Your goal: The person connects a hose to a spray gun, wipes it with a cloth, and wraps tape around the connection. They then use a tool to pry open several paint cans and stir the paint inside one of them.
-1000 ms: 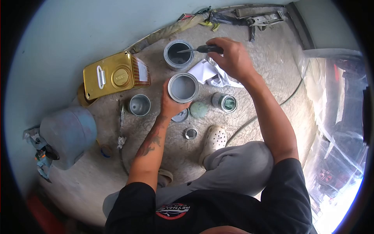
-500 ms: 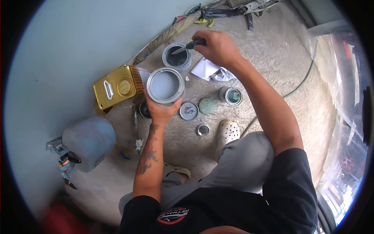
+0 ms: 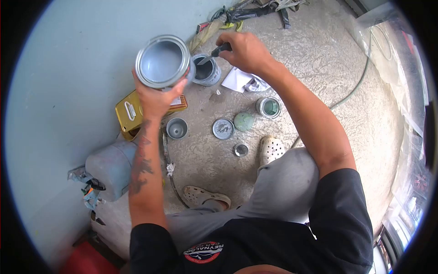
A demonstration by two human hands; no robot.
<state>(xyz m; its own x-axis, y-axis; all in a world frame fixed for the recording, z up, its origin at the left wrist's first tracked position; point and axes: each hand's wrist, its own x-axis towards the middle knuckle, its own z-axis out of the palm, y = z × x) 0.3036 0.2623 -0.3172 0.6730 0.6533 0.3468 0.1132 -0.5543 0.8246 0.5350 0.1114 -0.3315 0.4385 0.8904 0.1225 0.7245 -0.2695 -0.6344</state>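
Note:
My left hand (image 3: 157, 98) grips a paint can (image 3: 142, 68) from below, raised at the upper left. Its open mouth shows a light grey-blue inside. In my right hand (image 3: 248, 50) is the black handle of a knife (image 3: 221, 50). The metal blade slants down over the mouth of another paint can (image 3: 211, 78), which stands on the floor with dark grey inside. A folded white paper (image 3: 235, 79) lies just to the right of that can.
A gold rectangular tin (image 3: 129, 116) and a blue-grey plastic jug (image 3: 107, 169) stand along the wall. On the floor are a grey cup (image 3: 177, 128), a smeared lid (image 3: 223, 129), a green disc (image 3: 244, 121), a green-lined can (image 3: 269, 108) and a small tin (image 3: 241, 150). A hose (image 3: 351, 93) crosses the right side.
My left hand has lifted the paint can up and to the left, uncovering the grey cup and more of the standing can. My right hand holds the knife in nearly the same place.

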